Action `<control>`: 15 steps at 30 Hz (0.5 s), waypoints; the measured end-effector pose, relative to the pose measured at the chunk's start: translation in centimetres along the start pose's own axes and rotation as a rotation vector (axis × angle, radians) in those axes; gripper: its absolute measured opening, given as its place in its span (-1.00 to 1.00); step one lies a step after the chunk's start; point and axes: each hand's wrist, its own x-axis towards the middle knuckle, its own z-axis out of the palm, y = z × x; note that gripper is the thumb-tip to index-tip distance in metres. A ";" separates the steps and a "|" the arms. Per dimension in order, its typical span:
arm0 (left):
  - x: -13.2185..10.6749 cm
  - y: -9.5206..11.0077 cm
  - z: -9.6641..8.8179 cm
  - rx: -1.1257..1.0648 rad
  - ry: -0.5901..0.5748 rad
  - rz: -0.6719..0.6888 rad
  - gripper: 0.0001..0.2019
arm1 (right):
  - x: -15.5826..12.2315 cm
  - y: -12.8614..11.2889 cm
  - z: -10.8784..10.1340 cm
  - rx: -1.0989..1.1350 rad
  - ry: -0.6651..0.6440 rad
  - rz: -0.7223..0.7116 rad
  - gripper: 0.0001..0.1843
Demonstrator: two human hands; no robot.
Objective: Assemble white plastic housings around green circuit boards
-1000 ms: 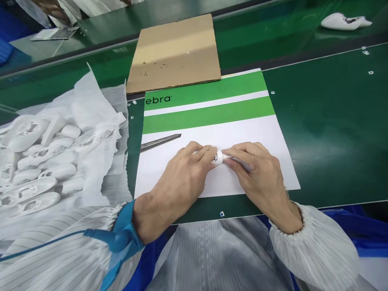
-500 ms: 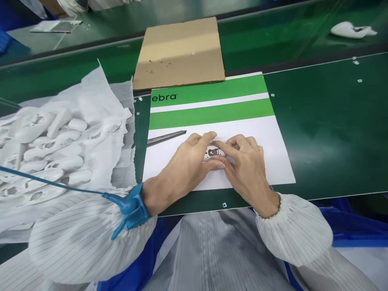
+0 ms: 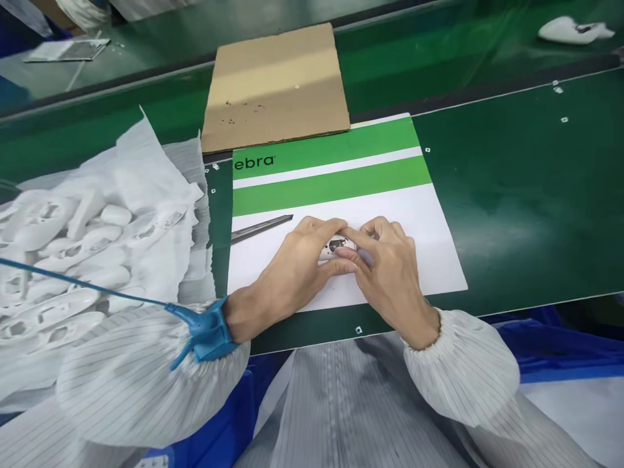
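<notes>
Between my two hands lies a small white plastic housing (image 3: 329, 251) with a dark recessed opening, over the white and green printed sheet (image 3: 390, 201). My left hand (image 3: 309, 253) grips its left side between thumb and fingers. From the other side, my right hand (image 3: 385, 260) closes on it, with the thumb over the dark opening and the index finger along the far edge. Fingers cover much of the housing. A pair of tweezers or similar slim dark metal tool (image 3: 263, 227) lies on the sheet, left of my hands.
Many white plastic housings (image 3: 63, 253) are heaped on white foam sheeting (image 3: 170, 260) at left. A cardboard piece (image 3: 277, 91) lies beyond the sheet. One white housing (image 3: 575, 30) sits far right on the green belt. A blue wrist strap (image 3: 209, 331) with a cord circles my left wrist.
The camera view has shifted slightly. My right thumb has moved onto the dark opening of the housing, covering part of it. Both hands keep their hold.
</notes>
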 end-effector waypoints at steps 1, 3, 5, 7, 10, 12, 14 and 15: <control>0.2 0.0 0.0 -0.006 -0.015 -0.003 -0.57 | 0.0 0.0 0.1 0.007 -0.006 0.002 -0.70; 0.5 -0.1 0.3 -0.001 -0.001 -0.004 -0.60 | -0.2 -0.2 0.4 0.012 0.004 0.009 -0.71; 0.6 -0.3 0.8 0.014 0.043 -0.009 -0.63 | -0.5 -0.5 0.7 0.002 0.056 0.031 -0.71; 0.3 -0.6 1.2 0.016 0.070 0.015 -0.63 | -0.6 -0.6 0.7 0.008 0.066 0.051 -0.70; -0.4 -1.3 1.3 0.035 0.051 0.095 -0.60 | -0.1 0.0 -0.1 0.132 -0.044 0.030 -0.70; -0.8 -1.5 0.9 0.105 0.045 0.094 -0.60 | 0.4 0.6 -1.1 0.248 -0.108 -0.012 -0.69; -1.2 -1.4 0.0 0.153 0.022 0.014 -0.60 | 0.7 1.0 -2.0 0.334 -0.140 -0.052 -0.69; -1.3 -1.3 -0.6 0.150 -0.004 -0.034 -0.59 | 0.7 1.1 -2.3 0.361 -0.149 -0.064 -0.69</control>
